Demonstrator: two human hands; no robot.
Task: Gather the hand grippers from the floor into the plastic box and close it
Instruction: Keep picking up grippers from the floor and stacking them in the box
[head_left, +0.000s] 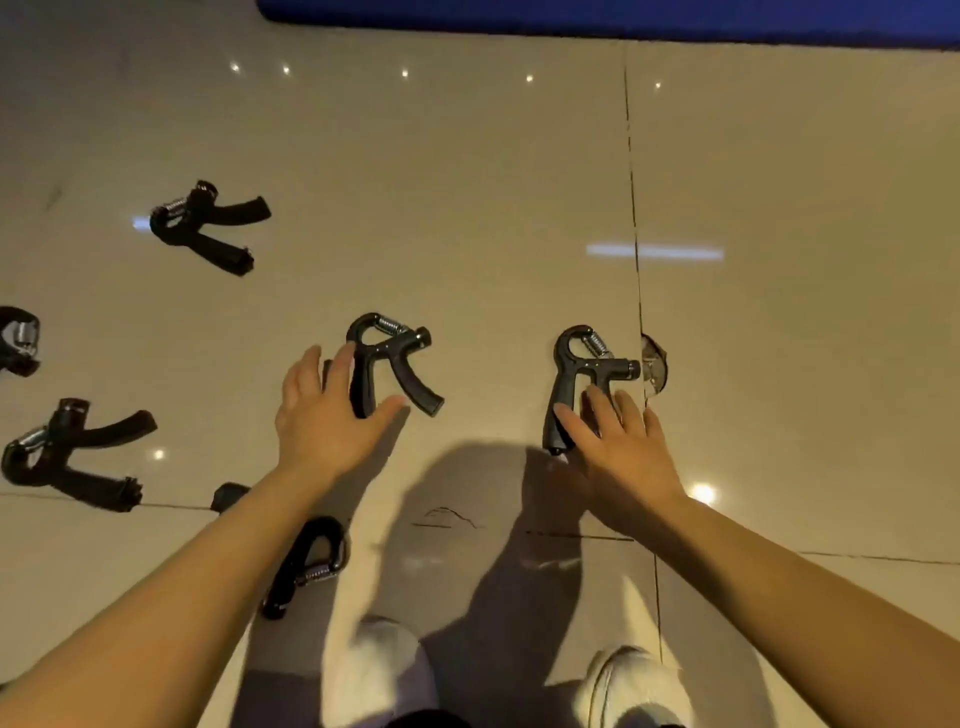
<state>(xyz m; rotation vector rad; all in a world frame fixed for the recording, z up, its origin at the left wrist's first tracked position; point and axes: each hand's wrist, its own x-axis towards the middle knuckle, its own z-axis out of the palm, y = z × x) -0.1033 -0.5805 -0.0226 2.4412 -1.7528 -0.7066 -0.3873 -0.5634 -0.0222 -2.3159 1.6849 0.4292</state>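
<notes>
From the head view, both hands reach down at once, one gripper each, which looks like a way to halve the trips. The left hand (324, 415) is spread, fingers straight, thumb and fingers either side of one handle of the middle gripper (387, 364); it touches or nearly touches, but has not closed. The right hand (618, 441) lies flat and open over the lower handle of the right gripper (584, 379), fingers extended, nothing clamped.

Four more grippers lie scattered on the floor (493, 208): one far left (208, 226), one cut off at the edge (18, 340), one lower left (67, 457), one under the left forearm (309, 564). The box is out of view. I judge the gathering has barely begun.
</notes>
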